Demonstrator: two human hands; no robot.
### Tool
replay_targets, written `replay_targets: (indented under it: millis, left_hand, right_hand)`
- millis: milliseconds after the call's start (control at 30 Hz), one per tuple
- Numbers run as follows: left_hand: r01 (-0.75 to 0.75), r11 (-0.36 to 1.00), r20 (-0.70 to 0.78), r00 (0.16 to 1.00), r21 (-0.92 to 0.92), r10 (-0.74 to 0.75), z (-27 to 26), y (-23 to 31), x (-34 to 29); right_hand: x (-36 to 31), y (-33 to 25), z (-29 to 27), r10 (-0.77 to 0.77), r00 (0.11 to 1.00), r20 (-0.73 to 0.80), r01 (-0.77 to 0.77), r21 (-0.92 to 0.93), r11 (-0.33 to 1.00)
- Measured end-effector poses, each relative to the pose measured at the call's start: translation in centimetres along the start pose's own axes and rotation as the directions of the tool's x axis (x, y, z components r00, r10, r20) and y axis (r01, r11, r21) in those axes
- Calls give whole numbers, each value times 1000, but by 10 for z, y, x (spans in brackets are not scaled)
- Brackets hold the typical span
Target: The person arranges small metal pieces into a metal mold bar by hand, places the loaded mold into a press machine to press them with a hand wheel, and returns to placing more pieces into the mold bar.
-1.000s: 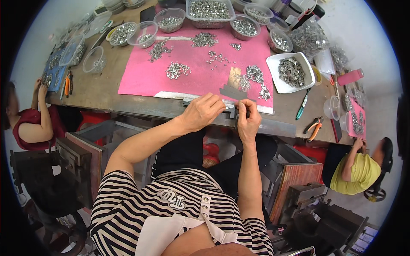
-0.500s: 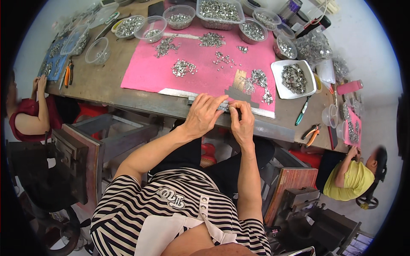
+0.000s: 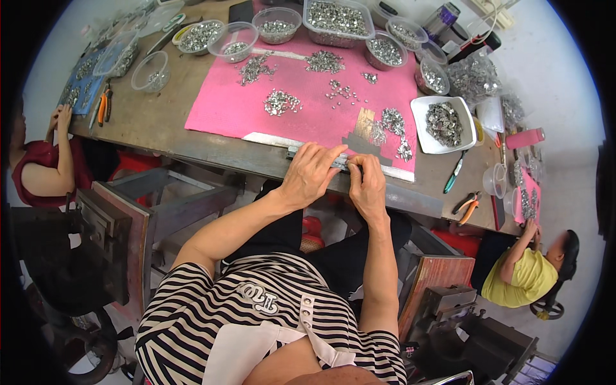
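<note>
At the near edge of the bench, my left hand [image 3: 312,173] is closed around a narrow grey metal bar-like piece [image 3: 339,163], whose far-left end sticks out past the fingers. My right hand [image 3: 367,183] is pinched at the right end of that piece; anything small between its fingertips is hidden. Beyond both hands lies a pink mat [image 3: 221,106] with heaps of small shiny metal parts [image 3: 282,102]. Just past my right hand are a dark grey strip [image 3: 366,145] and a gold-coloured set of thin rods or strips [image 3: 364,122].
Tubs of metal parts, among them a large clear tub [image 3: 337,40], line the back. A white dish [image 3: 419,131], green-handled tool [image 3: 454,173] and orange-handled pliers [image 3: 470,208] lie right. Co-workers sit left, in a red top [image 3: 45,170], and right, in a yellow shirt [image 3: 523,279].
The whole view has shifted slightly. My hands keep their hold on the metal piece, the right fingertips moving only a little at its end.
</note>
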State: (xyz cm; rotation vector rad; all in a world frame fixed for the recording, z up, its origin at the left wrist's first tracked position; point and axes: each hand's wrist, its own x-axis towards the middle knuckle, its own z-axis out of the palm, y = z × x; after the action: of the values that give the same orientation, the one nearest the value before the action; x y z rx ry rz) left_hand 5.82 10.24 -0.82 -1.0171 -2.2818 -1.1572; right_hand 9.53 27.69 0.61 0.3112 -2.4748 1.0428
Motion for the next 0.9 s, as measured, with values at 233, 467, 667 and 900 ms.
replay_targets:
  millis: [233,467,667,900]
  left_hand:
    - [-9,1000,-16,1000,3,9,-1,-3,1]
    - [-13,1000,-3,1000,27,13,2,0,0]
    - [20,1000,15,1000,-19,-20,-6,3,-1]
    - [18,991,-141,990,134,1,-63,-117,50]
  right_hand:
    - [5,-2,0,-50,998,29,51,-36,998]
    - [12,-14,-11,-196,965,176,246,-335,910]
    - [6,-16,-9,-205,976,76,218,-259,941]
    - [-11,2,-1,-21,992,-121,14,-63,998]
